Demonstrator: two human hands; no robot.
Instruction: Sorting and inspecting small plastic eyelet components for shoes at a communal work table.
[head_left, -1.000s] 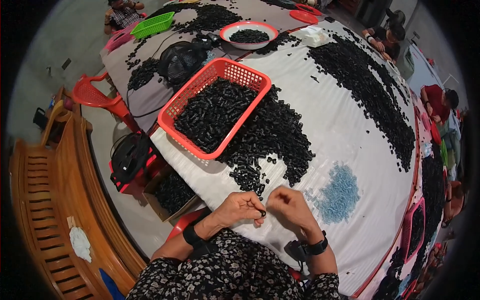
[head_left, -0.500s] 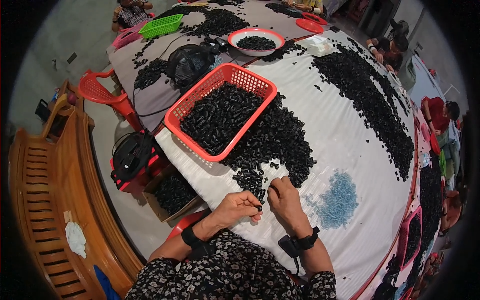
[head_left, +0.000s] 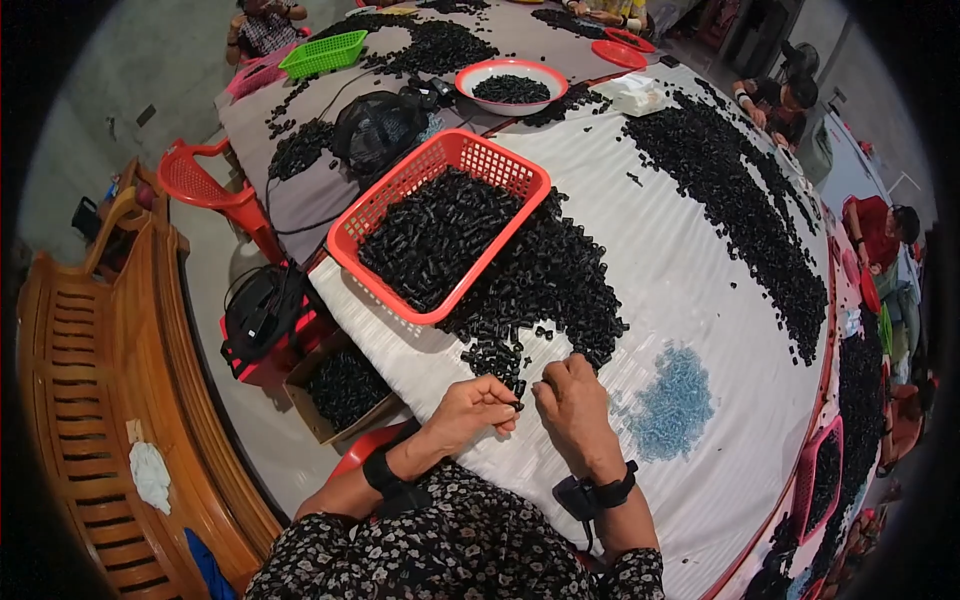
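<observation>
My left hand (head_left: pixel 472 412) is closed in a pinch on a small black plastic part (head_left: pixel 517 405), at the near edge of the table. Beside it, my right hand (head_left: pixel 572 400) has its fingers curled together near the loose pile; anything within its grip is hidden. A heap of small black plastic parts (head_left: pixel 560 280) spreads just beyond both hands. Left of that heap stands a red plastic basket (head_left: pixel 345 235), filled with similar black parts. To the right of my right hand lies a pile of small clear bluish pieces (head_left: pixel 672 405) on the white cloth.
A red-rimmed white basin (head_left: pixel 550 75) and a green basket (head_left: pixel 322 55) stand farther back. More black parts (head_left: pixel 730 190) lie at the right. A wooden bench (head_left: pixel 90 420), a red chair (head_left: pixel 210 185) and a box of parts (head_left: pixel 340 390) flank the left side. Other people sit around.
My left hand has shifted slightly up with the black part still in its pinch. My right hand stays nearly where it was, with its fingers bent. The view has tilted a little.
</observation>
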